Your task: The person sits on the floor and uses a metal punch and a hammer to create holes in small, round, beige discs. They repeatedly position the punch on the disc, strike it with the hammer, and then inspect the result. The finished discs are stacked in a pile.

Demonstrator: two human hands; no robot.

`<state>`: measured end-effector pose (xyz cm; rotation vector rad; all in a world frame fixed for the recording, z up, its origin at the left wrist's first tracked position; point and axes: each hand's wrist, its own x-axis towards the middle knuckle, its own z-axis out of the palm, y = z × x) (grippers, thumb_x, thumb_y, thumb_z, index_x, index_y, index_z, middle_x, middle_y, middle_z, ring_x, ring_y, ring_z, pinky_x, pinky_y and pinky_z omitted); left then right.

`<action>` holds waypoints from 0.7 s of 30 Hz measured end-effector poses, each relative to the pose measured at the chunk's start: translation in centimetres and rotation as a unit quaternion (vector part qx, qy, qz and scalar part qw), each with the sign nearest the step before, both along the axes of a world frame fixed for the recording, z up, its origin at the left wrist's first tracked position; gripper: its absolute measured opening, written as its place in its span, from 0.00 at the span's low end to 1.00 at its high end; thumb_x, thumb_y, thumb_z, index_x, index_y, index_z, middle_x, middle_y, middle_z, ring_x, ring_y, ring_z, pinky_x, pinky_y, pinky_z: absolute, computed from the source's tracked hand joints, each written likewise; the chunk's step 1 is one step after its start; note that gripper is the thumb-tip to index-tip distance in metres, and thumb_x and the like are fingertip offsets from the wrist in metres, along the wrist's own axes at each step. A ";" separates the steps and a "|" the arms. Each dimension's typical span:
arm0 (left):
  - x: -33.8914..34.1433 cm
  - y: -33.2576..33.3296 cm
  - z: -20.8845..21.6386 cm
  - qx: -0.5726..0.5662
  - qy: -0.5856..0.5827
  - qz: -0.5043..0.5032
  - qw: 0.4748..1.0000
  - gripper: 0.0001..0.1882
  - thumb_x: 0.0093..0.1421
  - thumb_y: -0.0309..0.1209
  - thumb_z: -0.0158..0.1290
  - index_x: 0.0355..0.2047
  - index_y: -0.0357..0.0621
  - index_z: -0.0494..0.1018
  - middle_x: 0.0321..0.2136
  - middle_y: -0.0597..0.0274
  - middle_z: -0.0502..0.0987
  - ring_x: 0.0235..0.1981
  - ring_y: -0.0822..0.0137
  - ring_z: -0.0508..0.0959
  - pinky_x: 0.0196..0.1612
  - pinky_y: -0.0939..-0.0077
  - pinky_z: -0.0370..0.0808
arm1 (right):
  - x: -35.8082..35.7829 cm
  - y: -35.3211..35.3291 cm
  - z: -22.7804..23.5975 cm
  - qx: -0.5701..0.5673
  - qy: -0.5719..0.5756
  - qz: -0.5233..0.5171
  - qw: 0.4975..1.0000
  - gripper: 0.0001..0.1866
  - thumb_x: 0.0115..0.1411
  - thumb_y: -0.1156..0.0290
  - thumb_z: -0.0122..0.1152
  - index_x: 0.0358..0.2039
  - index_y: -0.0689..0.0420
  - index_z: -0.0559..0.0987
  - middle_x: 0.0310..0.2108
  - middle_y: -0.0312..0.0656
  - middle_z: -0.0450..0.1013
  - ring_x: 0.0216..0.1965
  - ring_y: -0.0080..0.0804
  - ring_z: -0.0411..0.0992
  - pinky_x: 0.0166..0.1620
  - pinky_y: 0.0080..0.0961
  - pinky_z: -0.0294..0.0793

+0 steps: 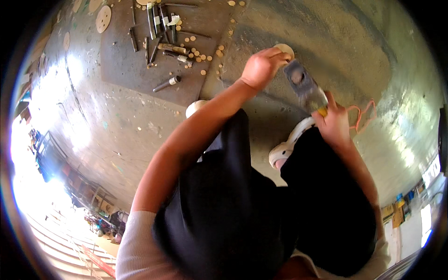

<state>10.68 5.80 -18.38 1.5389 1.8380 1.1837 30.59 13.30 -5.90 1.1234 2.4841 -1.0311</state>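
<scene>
My left hand (262,69) is closed with its fingertips pinching the near edge of a round, pale tan disc (284,49). Beside it, my right hand (333,122) grips a long, flat grey tool (305,88) with a pale round spot near its far end. A bit of yellow shows at the grip, and motion blurs the tool so its kind is unclear. The tool's far end lies close to the left fingertips; whether it touches the disc I cannot tell.
At the far left, a brown sheet (126,70) carries several dark metal rods or tubes (156,21); one short tube (166,84) lies apart. Small tan discs (200,57) are scattered nearby. A holed disc (103,19) lies farther left. An orange cord (360,116) curls beyond my right hand.
</scene>
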 end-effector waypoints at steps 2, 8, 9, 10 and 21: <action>-0.1 -0.4 0.0 0.007 -0.006 -0.002 1.000 0.08 0.50 0.27 0.52 0.32 0.46 0.76 0.32 0.63 0.75 0.35 0.59 0.76 0.38 0.70 0.74 | 0.2 -0.1 0.4 0.026 0.110 -0.010 0.994 0.24 0.48 0.60 0.65 0.42 0.58 0.70 0.25 0.53 0.71 0.25 0.53 0.72 0.25 0.40 0.71; -0.1 0.0 -0.2 -0.009 0.008 0.033 0.999 0.08 0.50 0.29 0.52 0.32 0.47 0.76 0.33 0.63 0.75 0.36 0.60 0.76 0.39 0.71 0.74 | -0.8 -0.3 1.4 0.047 0.095 0.000 0.994 0.21 0.49 0.62 0.63 0.40 0.61 0.73 0.26 0.50 0.71 0.23 0.50 0.73 0.21 0.37 0.70; -0.2 0.0 -0.4 -0.004 0.012 0.021 1.000 0.08 0.50 0.28 0.53 0.31 0.47 0.76 0.34 0.64 0.75 0.37 0.60 0.76 0.39 0.71 0.74 | -1.6 -0.1 0.8 0.000 -0.003 -0.017 1.000 0.20 0.51 0.62 0.62 0.40 0.62 0.72 0.25 0.51 0.71 0.24 0.50 0.73 0.22 0.38 0.70; -0.3 0.0 -0.7 0.001 0.016 0.010 1.000 0.07 0.49 0.28 0.53 0.31 0.47 0.76 0.34 0.64 0.76 0.37 0.60 0.76 0.39 0.71 0.74 | -1.6 -0.1 -0.7 -0.023 -0.003 -0.022 0.999 0.20 0.55 0.63 0.59 0.43 0.64 0.71 0.24 0.54 0.72 0.26 0.53 0.73 0.24 0.39 0.70; -0.6 0.0 -0.6 0.011 0.010 -0.011 1.000 0.08 0.47 0.20 0.56 0.30 0.39 0.76 0.32 0.57 0.76 0.32 0.58 0.76 0.35 0.71 0.75 | 1.9 1.2 0.3 0.092 0.159 -0.068 0.981 0.18 0.56 0.69 0.60 0.45 0.65 0.71 0.28 0.46 0.74 0.25 0.38 0.72 0.29 0.30 0.70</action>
